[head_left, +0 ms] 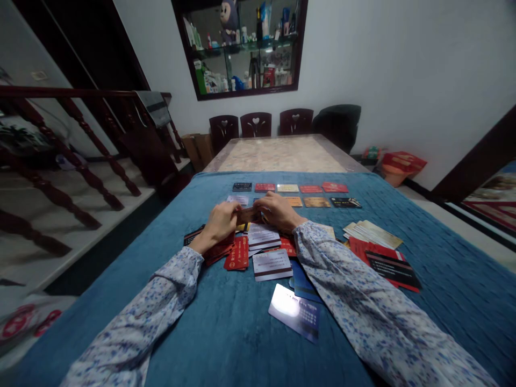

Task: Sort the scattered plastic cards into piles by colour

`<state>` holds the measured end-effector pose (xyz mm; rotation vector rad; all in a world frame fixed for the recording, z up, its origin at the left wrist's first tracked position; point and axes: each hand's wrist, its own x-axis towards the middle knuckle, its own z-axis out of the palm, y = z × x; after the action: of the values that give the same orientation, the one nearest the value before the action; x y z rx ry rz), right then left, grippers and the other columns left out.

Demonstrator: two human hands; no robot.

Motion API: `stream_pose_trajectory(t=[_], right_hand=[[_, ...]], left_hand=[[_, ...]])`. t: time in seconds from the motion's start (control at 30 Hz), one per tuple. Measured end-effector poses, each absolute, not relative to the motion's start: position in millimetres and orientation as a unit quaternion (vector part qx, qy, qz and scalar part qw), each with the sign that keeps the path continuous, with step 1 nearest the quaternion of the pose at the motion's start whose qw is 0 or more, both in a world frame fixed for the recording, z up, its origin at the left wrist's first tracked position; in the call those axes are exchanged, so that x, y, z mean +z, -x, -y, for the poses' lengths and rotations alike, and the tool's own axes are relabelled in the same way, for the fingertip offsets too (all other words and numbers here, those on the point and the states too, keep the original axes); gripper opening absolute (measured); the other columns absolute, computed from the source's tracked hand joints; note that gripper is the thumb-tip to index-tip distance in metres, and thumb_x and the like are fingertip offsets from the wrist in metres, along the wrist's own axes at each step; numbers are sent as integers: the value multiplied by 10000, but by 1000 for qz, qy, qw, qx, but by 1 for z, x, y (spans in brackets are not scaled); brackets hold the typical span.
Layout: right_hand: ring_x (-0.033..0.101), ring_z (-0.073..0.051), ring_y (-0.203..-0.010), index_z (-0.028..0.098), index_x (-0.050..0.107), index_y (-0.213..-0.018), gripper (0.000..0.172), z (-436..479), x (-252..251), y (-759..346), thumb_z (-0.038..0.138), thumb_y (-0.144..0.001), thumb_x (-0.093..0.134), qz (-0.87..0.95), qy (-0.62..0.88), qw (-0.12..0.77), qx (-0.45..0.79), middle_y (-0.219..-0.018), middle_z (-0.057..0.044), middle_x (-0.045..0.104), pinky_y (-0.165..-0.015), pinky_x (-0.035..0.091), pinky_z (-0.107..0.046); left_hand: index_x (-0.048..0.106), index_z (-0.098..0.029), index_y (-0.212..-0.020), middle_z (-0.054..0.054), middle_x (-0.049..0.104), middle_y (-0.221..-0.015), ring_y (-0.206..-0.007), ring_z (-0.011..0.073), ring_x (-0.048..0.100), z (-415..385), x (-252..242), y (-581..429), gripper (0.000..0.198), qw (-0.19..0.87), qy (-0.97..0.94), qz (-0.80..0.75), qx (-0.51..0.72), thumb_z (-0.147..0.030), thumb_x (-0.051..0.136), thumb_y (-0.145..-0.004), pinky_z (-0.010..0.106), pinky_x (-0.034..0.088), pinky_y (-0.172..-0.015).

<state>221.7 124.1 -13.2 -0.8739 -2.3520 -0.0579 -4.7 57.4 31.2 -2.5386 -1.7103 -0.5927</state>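
Observation:
My left hand (220,221) and my right hand (279,210) meet over a pile of plastic cards. Between their closed fingers is a brownish card (246,216), gripped at both ends and tilted up. Beneath and in front of them lie red cards (237,253), white cards with a dark stripe (272,264), and blue cards (305,284) partly under my right sleeve. Nearest to me is a shiny silver-purple card (296,312). Beyond my hands, cards are laid out in two rows, including a black card (242,187) and a gold card (316,202). My hands hide part of the nearer row.
A blue cloth (193,333) covers the near part of the table; its far stone top (278,153) is bare. On the right lie fanned cream cards (374,233) and a black card (393,269) over red ones. Chairs (256,124) stand at the far end.

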Motion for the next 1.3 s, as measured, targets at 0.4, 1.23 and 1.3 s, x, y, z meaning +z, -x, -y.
stream_pose_trajectory(t=[0.4, 1.23, 1.3], right_hand=[[658, -231, -894, 207, 653, -1290, 388, -112, -7, -218, 214, -907, 592, 890, 397, 223, 12, -1030, -90, 765, -743, 414, -302], [662, -244, -880, 146, 568, -1355, 476, -117, -11, -215, 177, -880, 590, 881, 407, 234, 50, -1036, -112, 758, -725, 416, -306], [661, -247, -904, 142, 569, -1355, 486, -117, -11, -215, 176, -872, 609, 881, 408, 233, 50, -1056, -120, 754, -732, 418, -306]], left_hand=[[590, -165, -1265, 152, 730, -1158, -1092, 317, 676, -52, 27, -2, 386, 32, 800, 588, -115, -111, 518, -889, 437, 489, -959], [476, -169, -1324, 166, 666, -1280, -1208, 335, 628, -56, 11, 0, 499, -21, 792, 586, -170, -91, 526, -833, 494, 471, -1006], [468, -151, -1332, 178, 656, -1293, -1222, 341, 617, -57, 11, 0, 508, -22, 792, 586, -170, -89, 529, -831, 502, 468, -1015]])
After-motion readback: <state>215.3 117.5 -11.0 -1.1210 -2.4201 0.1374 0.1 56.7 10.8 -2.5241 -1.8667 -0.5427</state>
